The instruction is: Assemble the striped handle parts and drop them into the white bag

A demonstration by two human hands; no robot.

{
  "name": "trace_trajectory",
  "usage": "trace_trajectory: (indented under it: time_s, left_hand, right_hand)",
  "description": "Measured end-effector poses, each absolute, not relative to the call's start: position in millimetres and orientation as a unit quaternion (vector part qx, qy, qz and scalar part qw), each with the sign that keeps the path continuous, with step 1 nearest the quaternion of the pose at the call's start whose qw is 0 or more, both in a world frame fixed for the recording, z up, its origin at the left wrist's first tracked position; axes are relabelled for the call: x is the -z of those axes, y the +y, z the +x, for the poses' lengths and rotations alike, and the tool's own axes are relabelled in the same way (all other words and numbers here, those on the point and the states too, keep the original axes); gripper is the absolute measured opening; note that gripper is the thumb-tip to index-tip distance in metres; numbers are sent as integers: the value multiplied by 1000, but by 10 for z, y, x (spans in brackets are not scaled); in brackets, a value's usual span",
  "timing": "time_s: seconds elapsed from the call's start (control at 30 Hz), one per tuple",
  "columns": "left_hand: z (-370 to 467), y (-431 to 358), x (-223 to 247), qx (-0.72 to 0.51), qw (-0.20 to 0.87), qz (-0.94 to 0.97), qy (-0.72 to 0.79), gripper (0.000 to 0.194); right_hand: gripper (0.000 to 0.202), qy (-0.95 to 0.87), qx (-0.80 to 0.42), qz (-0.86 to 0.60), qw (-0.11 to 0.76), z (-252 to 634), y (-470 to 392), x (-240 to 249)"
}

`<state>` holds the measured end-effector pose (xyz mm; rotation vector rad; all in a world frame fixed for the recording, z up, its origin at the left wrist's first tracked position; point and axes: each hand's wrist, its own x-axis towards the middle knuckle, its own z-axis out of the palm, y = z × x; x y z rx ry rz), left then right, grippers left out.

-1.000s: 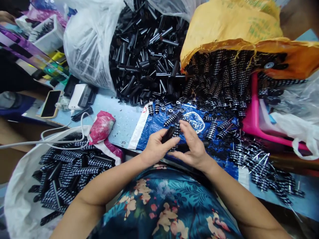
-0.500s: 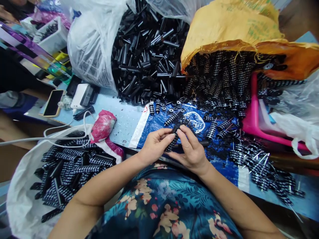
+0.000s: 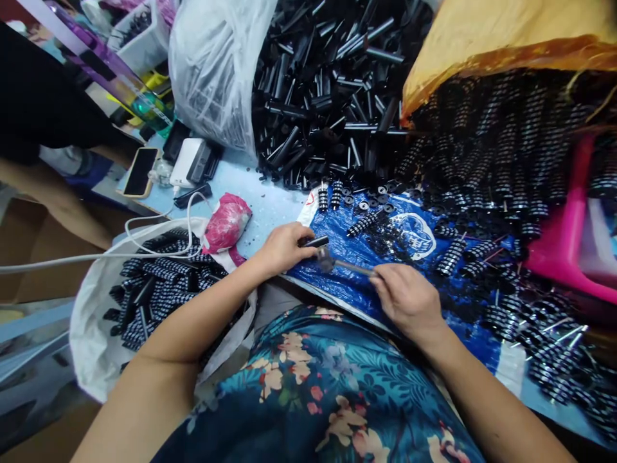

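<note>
My left hand point(image 3: 284, 247) is closed on a black cylindrical piece point(image 3: 317, 242), whose shiny end sticks out past the fingertips. The rest of the piece is hidden by the hand. My right hand point(image 3: 409, 297) grips the handle of a small hammer point(image 3: 351, 265). Blurred by motion, the hammer's head is close to the end of the black piece; whether they touch I cannot tell. Both hands are over the front edge of a blue plastic sheet point(image 3: 337, 225). A black roller with rows of light squares point(image 3: 364, 224) lies beyond them on the sheet.
A clear bag point(image 3: 212, 77) spills black tubes at the back. Patterned rollers pour from a yellow sack point(image 3: 482, 38) beside a pink bin point(image 3: 559, 251). Left are a white sack point(image 3: 87, 341) of rollers, a pink bundle point(image 3: 226, 222), a phone point(image 3: 140, 172) and another person's arm point(image 3: 62, 199).
My hands have parted from around the dark ribbed piece. The left hand keeps a black piece, while the right has picked up the hammer from the sheet. The view has shifted.
</note>
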<state>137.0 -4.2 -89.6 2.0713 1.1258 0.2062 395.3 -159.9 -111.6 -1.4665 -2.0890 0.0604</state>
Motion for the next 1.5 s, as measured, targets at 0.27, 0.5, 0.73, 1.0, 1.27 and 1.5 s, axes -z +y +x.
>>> trace_trajectory:
  time_s: [0.27,0.5,0.73,1.0,1.27,1.5]
  left_hand:
    - [1458,41,864,-27,472,755,454,29]
    - [1520,206,873,25,463,777,425,35]
    - [1425,68,694,37,384,824,415,24]
    - [-551,-357,-114,231,296,798,471,21]
    - [-293,-1207,715,39,141,886,440,46]
    - [-996,-968,1027,-63,71,863,497,36]
  right_hand:
    - [24,-784,20,-569,247,3833,-1334,979]
    - [22,-822,-55,-451,343,3645,-1379,958]
    - [18,-854,-131,-408,295,3727,-1476,1118]
    - [26,-839,-71,-464,275,4029,-1526,1302]
    - [28,-842,-65,-465,264,3986,-1507,1223]
    - [26,-775,-7,-576,260,4706,-1643,919]
